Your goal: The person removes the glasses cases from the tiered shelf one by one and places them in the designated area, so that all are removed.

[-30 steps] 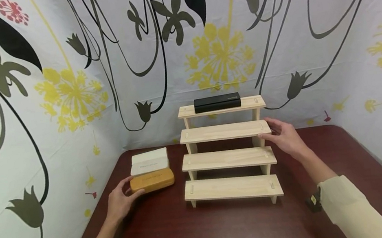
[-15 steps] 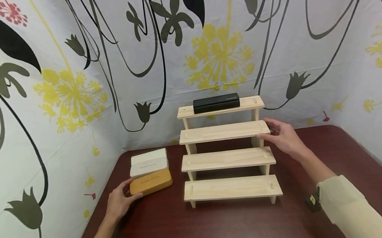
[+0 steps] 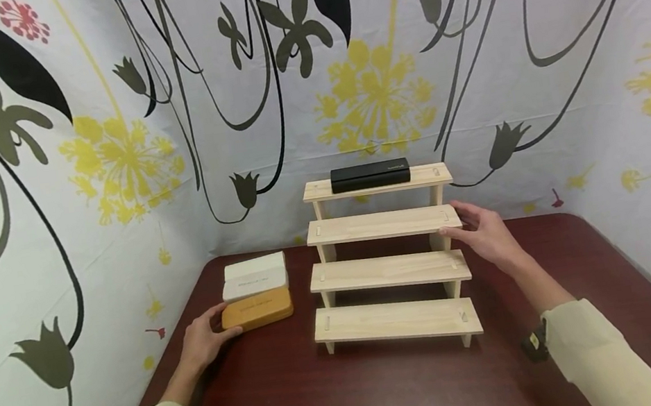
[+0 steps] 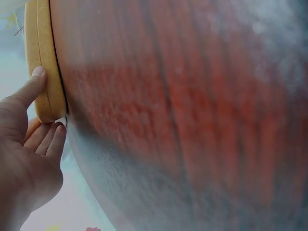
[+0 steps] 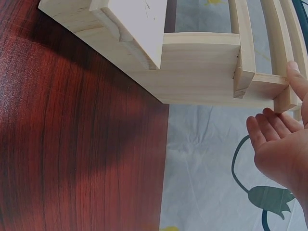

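Ochre case, one: flat on bench, left of wooden rack, long axis crosswise, right end angled slightly away. Left hand, partly closed, pinches its left end; right hand, likewise, grips a shelf end. Step, by judgement: grasping while steadying; next calls for a secure lifting hold.

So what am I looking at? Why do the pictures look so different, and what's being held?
There's no machine, just a person. The wide pictures look down from the head; the closer two come from the wrists, one each. On the dark red table stands a pale wooden four-step rack with a long black box on top. The bare left hand holds a mustard-yellow rounded case in front of a white oblong case; the right hand grips the rack's second step from the top.
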A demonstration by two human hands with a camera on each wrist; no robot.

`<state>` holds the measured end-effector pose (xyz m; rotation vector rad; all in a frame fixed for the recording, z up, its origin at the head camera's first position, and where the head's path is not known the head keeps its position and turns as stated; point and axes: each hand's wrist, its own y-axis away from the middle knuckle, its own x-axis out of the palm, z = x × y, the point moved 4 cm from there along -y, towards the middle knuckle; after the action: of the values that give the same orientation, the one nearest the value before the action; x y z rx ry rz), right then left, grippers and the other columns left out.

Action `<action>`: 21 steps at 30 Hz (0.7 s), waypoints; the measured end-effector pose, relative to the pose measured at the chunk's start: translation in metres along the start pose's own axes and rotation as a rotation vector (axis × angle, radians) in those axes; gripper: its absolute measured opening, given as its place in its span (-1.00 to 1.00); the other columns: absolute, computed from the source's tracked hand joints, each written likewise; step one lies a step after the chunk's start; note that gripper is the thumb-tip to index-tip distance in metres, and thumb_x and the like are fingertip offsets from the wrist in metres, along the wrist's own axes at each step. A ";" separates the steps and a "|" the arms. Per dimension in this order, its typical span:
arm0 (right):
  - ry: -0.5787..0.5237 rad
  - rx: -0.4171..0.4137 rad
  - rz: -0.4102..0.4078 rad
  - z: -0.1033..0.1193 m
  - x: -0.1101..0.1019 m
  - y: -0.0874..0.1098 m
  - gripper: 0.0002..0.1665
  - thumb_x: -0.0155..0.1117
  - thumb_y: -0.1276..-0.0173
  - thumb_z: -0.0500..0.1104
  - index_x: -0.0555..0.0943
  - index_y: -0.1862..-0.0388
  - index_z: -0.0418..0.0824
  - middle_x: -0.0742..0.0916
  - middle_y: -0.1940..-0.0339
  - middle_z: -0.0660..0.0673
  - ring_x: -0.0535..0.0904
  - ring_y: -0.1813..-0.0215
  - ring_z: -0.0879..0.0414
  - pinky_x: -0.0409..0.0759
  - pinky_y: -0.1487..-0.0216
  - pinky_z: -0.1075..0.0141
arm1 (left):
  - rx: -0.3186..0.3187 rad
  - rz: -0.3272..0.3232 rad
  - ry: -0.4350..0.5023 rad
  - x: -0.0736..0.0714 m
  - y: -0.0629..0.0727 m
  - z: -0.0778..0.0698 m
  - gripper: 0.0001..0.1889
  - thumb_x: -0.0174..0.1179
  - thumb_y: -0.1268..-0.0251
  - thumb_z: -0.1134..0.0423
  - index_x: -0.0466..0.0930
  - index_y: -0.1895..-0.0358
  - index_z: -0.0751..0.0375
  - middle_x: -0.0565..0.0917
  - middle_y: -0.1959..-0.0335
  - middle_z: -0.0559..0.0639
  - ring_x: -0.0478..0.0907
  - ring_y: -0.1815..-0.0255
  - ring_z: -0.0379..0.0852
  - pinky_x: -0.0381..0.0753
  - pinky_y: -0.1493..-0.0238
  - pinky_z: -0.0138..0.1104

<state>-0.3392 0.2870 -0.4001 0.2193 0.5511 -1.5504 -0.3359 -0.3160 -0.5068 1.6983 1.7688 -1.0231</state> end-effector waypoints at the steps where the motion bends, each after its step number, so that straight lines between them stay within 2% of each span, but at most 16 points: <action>1: 0.000 0.001 0.001 0.000 0.000 0.000 0.06 0.46 -0.51 0.03 0.13 -0.72 -0.35 0.37 -0.62 -0.43 0.32 -0.60 -0.36 0.35 -0.50 -0.25 | 0.000 -0.001 -0.004 0.000 0.000 0.000 -0.14 0.59 -0.22 -0.01 0.48 -0.51 0.30 0.56 -0.39 0.40 0.58 -0.32 0.36 0.58 -0.28 0.19; 10: -0.004 0.001 0.005 0.000 0.001 0.000 0.05 0.46 -0.51 0.03 0.13 -0.73 -0.34 0.36 -0.63 -0.43 0.32 -0.60 -0.35 0.35 -0.51 -0.23 | -0.042 -0.023 0.002 -0.004 0.001 0.000 -0.23 0.57 -0.27 0.09 0.51 -0.47 0.36 0.53 -0.40 0.45 0.68 -0.19 0.35 0.64 -0.20 0.18; 21: -0.005 -0.002 0.006 -0.001 0.000 0.000 0.06 0.46 -0.51 0.04 0.12 -0.73 -0.33 0.36 -0.63 -0.42 0.32 -0.60 -0.35 0.35 -0.51 -0.24 | -0.053 -0.014 0.030 -0.003 0.001 -0.001 -0.24 0.55 -0.30 0.13 0.47 -0.48 0.38 0.58 -0.33 0.47 0.68 -0.21 0.34 0.66 -0.21 0.14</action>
<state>-0.3390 0.2878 -0.4012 0.2155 0.5477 -1.5444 -0.3346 -0.3177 -0.5038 1.6798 1.8134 -0.9531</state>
